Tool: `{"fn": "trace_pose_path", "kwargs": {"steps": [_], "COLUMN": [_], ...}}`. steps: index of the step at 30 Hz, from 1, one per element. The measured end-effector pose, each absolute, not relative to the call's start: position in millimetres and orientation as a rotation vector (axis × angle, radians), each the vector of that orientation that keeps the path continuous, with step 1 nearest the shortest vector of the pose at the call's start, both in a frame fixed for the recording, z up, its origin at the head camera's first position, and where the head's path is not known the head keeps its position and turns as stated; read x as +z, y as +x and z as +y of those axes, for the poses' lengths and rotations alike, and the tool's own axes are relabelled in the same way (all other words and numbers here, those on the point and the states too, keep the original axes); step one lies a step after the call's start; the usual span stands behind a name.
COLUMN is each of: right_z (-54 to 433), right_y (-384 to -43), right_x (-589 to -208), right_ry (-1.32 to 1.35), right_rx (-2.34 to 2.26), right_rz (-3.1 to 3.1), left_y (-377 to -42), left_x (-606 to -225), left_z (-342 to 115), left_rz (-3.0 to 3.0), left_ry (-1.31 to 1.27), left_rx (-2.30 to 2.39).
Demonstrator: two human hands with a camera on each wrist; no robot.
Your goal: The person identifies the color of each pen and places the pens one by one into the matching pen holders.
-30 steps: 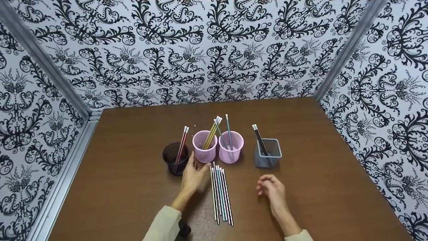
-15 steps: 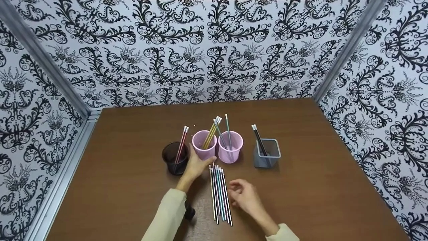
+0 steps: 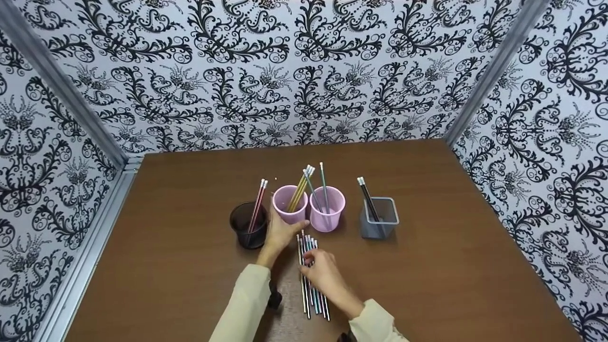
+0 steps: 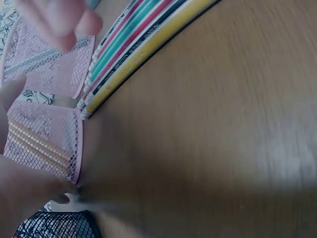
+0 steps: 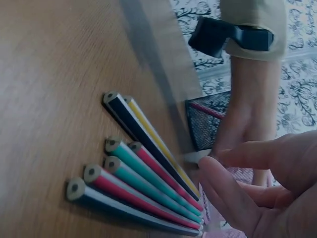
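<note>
My left hand (image 3: 280, 232) grips the left pink mesh pencil cup (image 3: 292, 218), thumb across its front and fingers along its left side. Yellow pencils (image 3: 298, 194) with white eraser ends lean inside that cup. Over a row of striped pencils (image 5: 153, 183) on the table hovers my right hand (image 3: 325, 273), its fingers loosely bent and holding nothing. Those pencils are yellow, black, red and green with white stripes, their unsharpened ends showing in the right wrist view. In the left wrist view, their eraser ends lie near the pink cups.
Beside the gripped cup stands a second pink cup (image 3: 327, 222) with teal pencils. A round black mesh cup (image 3: 244, 235) with red pencils is at the left. A square grey mesh cup (image 3: 380, 230) with black pencils stands right. Patterned walls (image 3: 294, 71) border the brown table (image 3: 451, 228).
My right hand has moved left from the open table to above the pencil row. My left hand has moved slightly up and right and taken hold of the left pink cup.
</note>
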State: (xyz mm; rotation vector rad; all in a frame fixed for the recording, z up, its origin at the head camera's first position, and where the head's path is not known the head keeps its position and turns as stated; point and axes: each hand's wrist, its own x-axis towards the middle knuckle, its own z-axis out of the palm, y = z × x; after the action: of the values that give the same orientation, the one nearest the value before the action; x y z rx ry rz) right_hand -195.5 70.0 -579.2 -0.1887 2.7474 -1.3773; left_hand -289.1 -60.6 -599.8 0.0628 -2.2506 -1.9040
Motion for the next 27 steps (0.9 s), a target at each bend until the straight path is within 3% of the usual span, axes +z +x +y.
{"fn": "trace_pose_path", "kwargs": {"steps": [13, 22, 27], "right_z": [51.1, 46.0, 48.4], "right_y": [-204.3, -206.3, -206.6], "right_x": [-596.0, -600.5, -595.9], "right_ry": [-0.323, -0.153, -0.159], "right_rx": [-1.141, -1.015, -1.179], "right_rz": [3.049, 3.094, 2.987], "left_y": [-292.6, -291.7, -291.3], "left_x": [-606.5, -607.7, -607.2], "left_z": [-57.1, -58.4, -56.5], "left_rz": [-2.287, -2.251, -2.278], "left_ry": [0.2, 0.165, 0.139], "left_rx": [-1.687, -1.718, -1.732]}}
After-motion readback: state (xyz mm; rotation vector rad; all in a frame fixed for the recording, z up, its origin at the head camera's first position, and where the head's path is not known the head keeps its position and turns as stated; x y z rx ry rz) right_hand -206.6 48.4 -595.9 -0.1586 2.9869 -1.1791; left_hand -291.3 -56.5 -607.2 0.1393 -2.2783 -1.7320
